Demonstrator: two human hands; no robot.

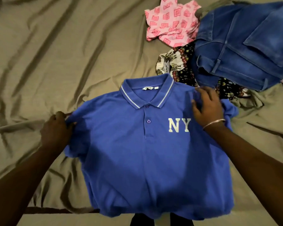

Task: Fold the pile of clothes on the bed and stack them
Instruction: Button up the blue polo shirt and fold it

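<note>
At the left sleeve of the blue polo shirt (pixel 144 154), the left hand (pixel 55 132) forms a closed grip: its fingers are curled around a bunched fold of sleeve fabric at the shirt's outer edge. At the opposite shoulder, the right hand (pixel 206 106) rests on the shirt with fingers spread and slightly bent; fabric is gathered under the fingertips, but whether they pinch it or merely press on it cannot be told. A thin metal bangle (pixel 213 123) circles the right wrist.

The polo shirt lies front side up on the bed (pixel 55 46), collar pointing away from the person, hem reaching the near edge of the bed. Its collar carries a pale stripe, two buttons close the placket, and white letters "NY" sit on the chest just beside the right hand.

Beyond the shirt's right shoulder lies the unfolded pile. A dark patterned garment (pixel 178 69) touches the shirt's collar region and runs behind the right hand. Blue jeans (pixel 240 46) lie on top of that garment, farther from the shirt. A pink patterned garment (pixel 171 22), crumpled, lies beyond the collar, touching the jeans. The bed is covered in a wrinkled olive-brown sheet, with creases radiating from the shirt's left sleeve.
</note>
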